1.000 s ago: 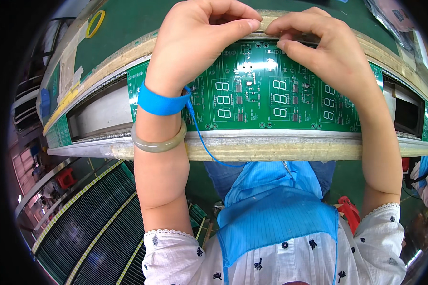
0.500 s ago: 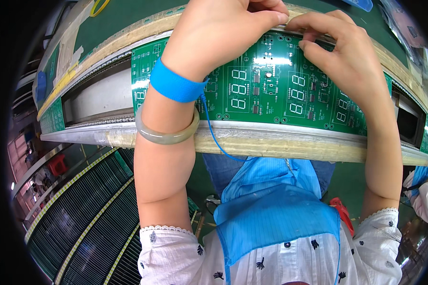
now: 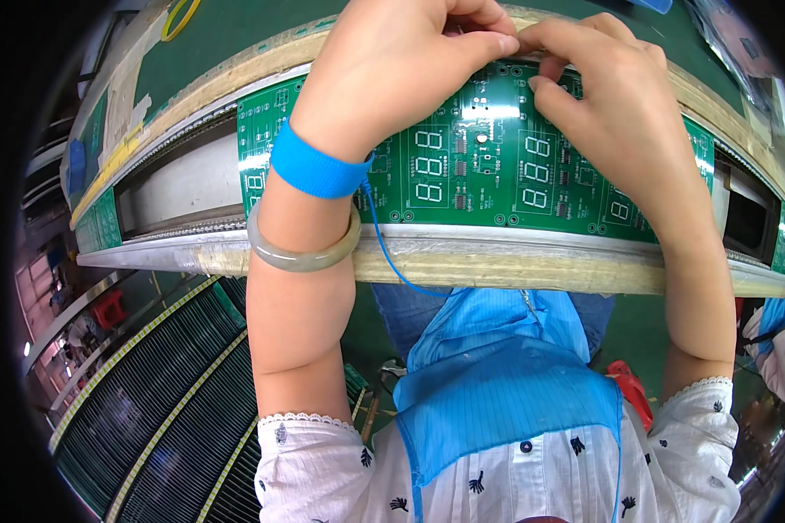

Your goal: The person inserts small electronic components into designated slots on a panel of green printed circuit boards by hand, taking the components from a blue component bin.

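Observation:
A long green circuit board lies in a rail frame in front of me, printed with outlines of several digit displays and carrying small black chips. At its far edge, my left hand has thumb and fingers drawn together; whatever they may hold is too small or hidden. Close beside it, my right hand is bent over the board with curled fingertips nearly meeting the left thumb. What lies between its fingers cannot be made out. A blue wrist strap with a thin blue cord and a pale bangle circle my left arm.
The near rail runs between my body and the board. Further boards sit at the frame's left end and right end. Racks of upright dark boards stand below left. A yellow ring lies on the far green surface.
The circuit board has slid slightly left. My right hand has shifted left a little, and my left hand has moved slightly left, its fingers still drawn together.

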`<state>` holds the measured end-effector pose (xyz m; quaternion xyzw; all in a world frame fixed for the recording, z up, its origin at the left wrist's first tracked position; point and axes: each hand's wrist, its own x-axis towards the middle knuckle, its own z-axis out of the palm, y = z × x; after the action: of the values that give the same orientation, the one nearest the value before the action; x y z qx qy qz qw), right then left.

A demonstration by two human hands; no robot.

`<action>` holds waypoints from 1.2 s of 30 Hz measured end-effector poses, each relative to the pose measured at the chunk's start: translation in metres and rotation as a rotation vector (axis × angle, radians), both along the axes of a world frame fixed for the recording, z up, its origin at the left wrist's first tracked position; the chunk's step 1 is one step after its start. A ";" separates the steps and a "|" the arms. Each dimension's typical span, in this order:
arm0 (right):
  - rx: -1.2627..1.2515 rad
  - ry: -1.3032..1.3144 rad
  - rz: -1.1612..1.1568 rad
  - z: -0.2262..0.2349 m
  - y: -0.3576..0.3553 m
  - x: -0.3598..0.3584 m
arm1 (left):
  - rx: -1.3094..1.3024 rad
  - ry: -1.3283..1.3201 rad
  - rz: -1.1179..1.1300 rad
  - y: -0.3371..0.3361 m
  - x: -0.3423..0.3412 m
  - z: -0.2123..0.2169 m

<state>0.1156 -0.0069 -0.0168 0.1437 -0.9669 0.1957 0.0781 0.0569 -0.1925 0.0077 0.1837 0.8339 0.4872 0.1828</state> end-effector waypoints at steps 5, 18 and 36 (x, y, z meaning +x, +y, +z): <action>-0.137 -0.046 0.022 0.002 0.014 -0.004 | -0.074 0.143 -0.017 0.002 0.002 -0.004; -0.429 -0.346 -0.175 0.014 0.026 -0.012 | -0.157 0.456 -0.214 0.002 -0.001 -0.036; -0.407 -0.342 -0.145 0.033 0.020 -0.011 | -0.168 0.641 -0.219 0.010 0.006 -0.038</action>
<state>0.1048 0.0127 0.0164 0.0202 -0.9146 0.4014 -0.0450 0.0631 -0.1828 -0.0307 0.4000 0.8615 0.3120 -0.0225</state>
